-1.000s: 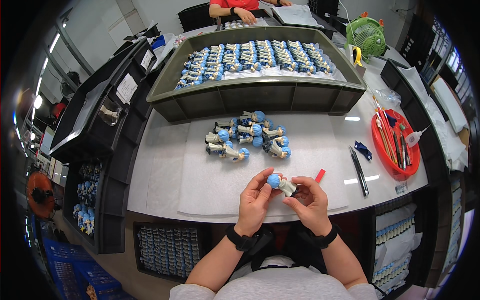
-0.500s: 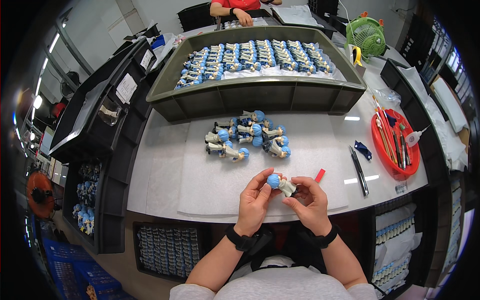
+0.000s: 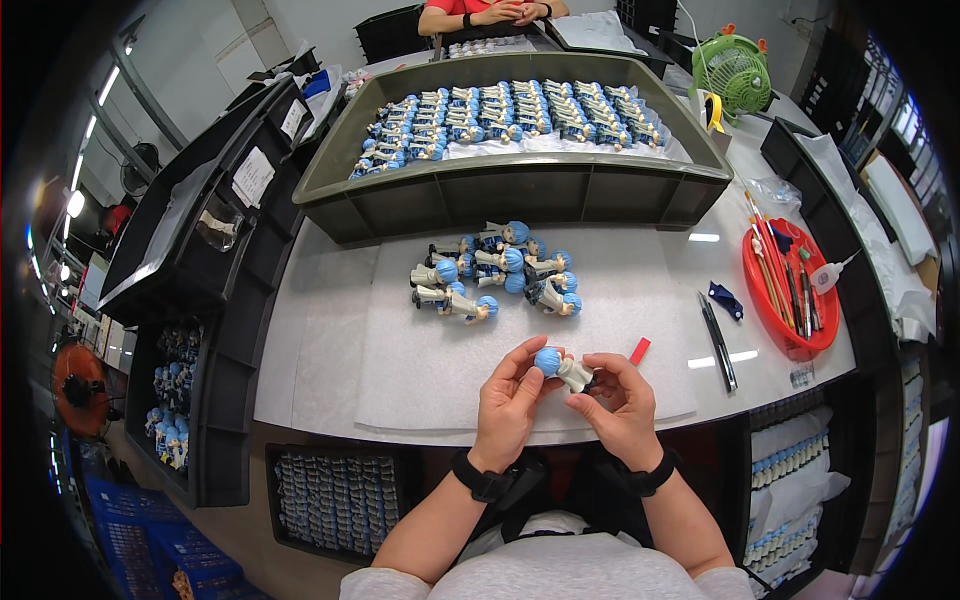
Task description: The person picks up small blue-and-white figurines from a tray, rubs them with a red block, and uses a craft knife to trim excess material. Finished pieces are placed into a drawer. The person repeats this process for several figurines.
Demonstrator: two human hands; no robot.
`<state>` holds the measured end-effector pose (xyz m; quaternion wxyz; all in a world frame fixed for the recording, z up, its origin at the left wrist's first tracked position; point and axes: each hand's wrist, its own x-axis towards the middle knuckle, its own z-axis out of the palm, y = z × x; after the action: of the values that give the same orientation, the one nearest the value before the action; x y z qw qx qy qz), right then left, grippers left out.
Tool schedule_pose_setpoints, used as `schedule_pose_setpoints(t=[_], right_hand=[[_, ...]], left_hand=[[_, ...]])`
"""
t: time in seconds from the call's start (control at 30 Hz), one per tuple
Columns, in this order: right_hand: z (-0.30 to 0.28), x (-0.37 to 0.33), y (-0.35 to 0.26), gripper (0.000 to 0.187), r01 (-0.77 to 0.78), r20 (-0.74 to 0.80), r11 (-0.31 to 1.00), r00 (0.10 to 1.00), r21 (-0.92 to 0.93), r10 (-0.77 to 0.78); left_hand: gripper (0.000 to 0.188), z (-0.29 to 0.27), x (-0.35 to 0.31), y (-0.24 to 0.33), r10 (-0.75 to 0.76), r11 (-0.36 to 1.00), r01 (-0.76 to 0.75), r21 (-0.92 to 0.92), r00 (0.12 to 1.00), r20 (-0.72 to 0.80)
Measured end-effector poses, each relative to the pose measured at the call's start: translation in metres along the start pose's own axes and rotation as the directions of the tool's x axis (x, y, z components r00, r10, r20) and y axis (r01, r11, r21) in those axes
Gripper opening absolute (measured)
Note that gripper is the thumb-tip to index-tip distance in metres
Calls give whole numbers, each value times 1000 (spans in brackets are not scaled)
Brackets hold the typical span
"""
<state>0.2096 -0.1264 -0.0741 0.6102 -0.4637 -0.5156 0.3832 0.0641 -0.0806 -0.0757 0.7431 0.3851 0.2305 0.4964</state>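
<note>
Both my hands hold one small figurine (image 3: 562, 367) with a blue head and pale body, just above the near edge of a white mat (image 3: 420, 360). My left hand (image 3: 508, 403) pinches the blue head end. My right hand (image 3: 622, 398) grips the body and leg end. A loose pile of several similar blue-headed figurines (image 3: 497, 270) lies on the mat beyond my hands. Behind it stands a large dark green bin (image 3: 520, 190) with rows of the same figurines laid inside.
A small red piece (image 3: 640, 351) lies on the mat by my right hand. Dark tweezers (image 3: 717, 340) and a red tray (image 3: 795, 290) of brushes and tools sit to the right. Black bins (image 3: 190, 250) line the left. Another person's hands (image 3: 500, 14) rest at the far end.
</note>
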Motion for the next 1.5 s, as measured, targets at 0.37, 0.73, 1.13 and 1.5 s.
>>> schedule_pose_setpoints(t=[0.37,0.73,1.13,1.5], right_hand=[[0,0,1,43,8,-3,1000,1000,1,-8],[0,-1,0,36,5,20,1000,1000,29,-5],[1,-1,0,33,-1,27,997,1000,74,-1],[0,0,0,32,-4,27,998,1000,64,2]], left_hand=[[36,1,0,0,-2,1000,2,12,1000,-12],[39,2,0,1,-1,999,1,43,1000,-16],[39,1,0,-1,-3,999,3,36,1000,-17],[35,1,0,0,-3,999,4,43,1000,-21]])
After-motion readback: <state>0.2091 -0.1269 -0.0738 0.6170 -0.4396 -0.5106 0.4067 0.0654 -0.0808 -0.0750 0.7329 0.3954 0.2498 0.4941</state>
